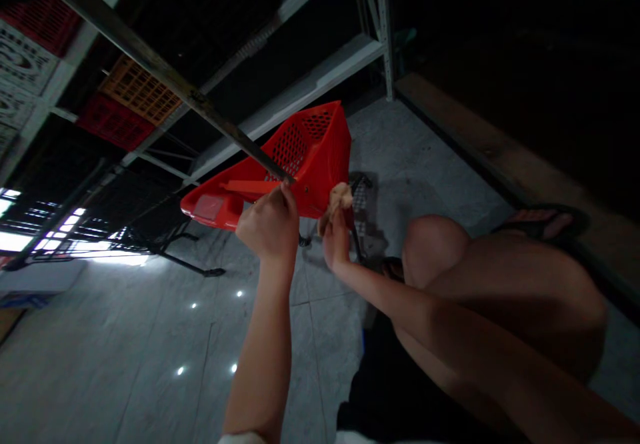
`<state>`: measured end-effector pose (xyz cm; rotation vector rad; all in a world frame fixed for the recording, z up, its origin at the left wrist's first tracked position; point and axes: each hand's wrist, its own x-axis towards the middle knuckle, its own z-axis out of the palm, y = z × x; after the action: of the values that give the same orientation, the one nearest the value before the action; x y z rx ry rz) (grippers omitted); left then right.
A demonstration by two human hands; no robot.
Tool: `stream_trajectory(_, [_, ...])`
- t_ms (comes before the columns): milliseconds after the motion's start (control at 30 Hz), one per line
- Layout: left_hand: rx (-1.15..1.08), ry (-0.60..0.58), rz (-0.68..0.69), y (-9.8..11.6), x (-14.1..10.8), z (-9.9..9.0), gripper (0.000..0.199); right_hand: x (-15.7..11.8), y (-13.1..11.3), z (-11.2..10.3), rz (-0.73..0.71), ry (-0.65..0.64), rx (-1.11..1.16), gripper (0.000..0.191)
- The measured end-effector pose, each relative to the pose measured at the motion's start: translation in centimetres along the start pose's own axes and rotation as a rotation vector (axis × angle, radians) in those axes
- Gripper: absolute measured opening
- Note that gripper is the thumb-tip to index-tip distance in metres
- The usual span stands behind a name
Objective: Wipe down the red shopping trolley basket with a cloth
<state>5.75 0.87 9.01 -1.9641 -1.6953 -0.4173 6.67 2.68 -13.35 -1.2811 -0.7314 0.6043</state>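
The left hand (270, 223) is closed in a fist at the lower end of a worn bar (215, 116), beside the red cart (325, 164). The right hand (336, 239), fingers close together, presses a cloth (341, 199) to the cart's side. The cart is at the floor's (150, 351) edge along the rack (325, 79).

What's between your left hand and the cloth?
In the head view, part of the red basket shows between the left hand and the cloth.
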Motion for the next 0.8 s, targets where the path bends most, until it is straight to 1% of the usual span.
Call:
stream_trajectory(67, [-0.056, -0.011, 0.023, 0.0, 0.5, 0.0, 0.055, -0.2, -2.7, 0.4, -0.106, -0.030, 0.006, 0.061])
stream_trajectory(133, [-0.135, -0.088, 0.068, -0.6, 1.4, -0.3, 0.053, 0.4, -4.8, 0.0, -0.231, -0.096, -0.008, 0.062])
stream_trajectory(167, [-0.189, -0.143, 0.099, -1.3, 2.0, -0.4, 0.053, 1.0, -5.6, -0.4, -0.269, -0.128, -0.028, 0.063])
stream_trajectory(233, [-0.350, -0.245, 0.175, -3.3, 3.1, -0.6, 0.055, 2.8, -6.3, -1.4, -0.293, -0.158, -0.073, 0.064])
stream_trajectory(300, [-0.537, -0.280, 0.255, -5.8, 3.9, -0.2, 0.056, 4.9, -6.3, -2.3, -0.310, -0.173, -0.100, 0.064])
stream_trajectory(367, [-0.631, -0.225, 0.339, -8.2, 4.3, 0.8, 0.057, 6.5, -6.4, -2.8, -0.374, -0.182, -0.109, 0.062])
stream_trajectory(433, [-0.582, -0.102, 0.380, -9.7, 4.3, 2.2, 0.058, 6.9, -7.2, -3.0, -0.512, -0.207, -0.111, 0.060])
stream_trajectory(467, [-0.530, -0.039, 0.380, -9.9, 4.2, 2.9, 0.058, 6.6, -8.0, -3.1, -0.595, -0.223, -0.106, 0.060])
stream_trajectory(533, [-0.427, 0.059, 0.334, -9.5, 3.9, 4.2, 0.057, 5.4, -9.9, -3.4, -0.746, -0.232, -0.092, 0.062])
stream_trajectory(567, [-0.384, 0.084, 0.305, -8.9, 3.6, 4.5, 0.055, 4.8, -10.9, -3.7, -0.812, -0.229, -0.082, 0.062])
stream_trajectory(633, [-0.318, 0.096, 0.265, -7.2, 3.2, 4.8, 0.049, 4.0, -12.9, -4.2, -0.915, -0.241, -0.077, 0.062])
stream_trajectory(667, [-0.295, 0.092, 0.248, -6.2, 2.9, 4.7, 0.047, 4.1, -13.6, -4.5, -0.948, -0.255, -0.085, 0.061])
stream_trajectory(733, [-0.275, 0.075, 0.217, -4.0, 2.4, 4.2, 0.044, 5.2, -14.5, -5.3, -0.952, -0.264, -0.108, 0.058])
stream_trajectory(800, [-0.290, 0.070, 0.200, -1.7, 2.0, 3.4, 0.046, 7.4, -14.6, -6.2, -0.887, -0.221, -0.117, 0.053])
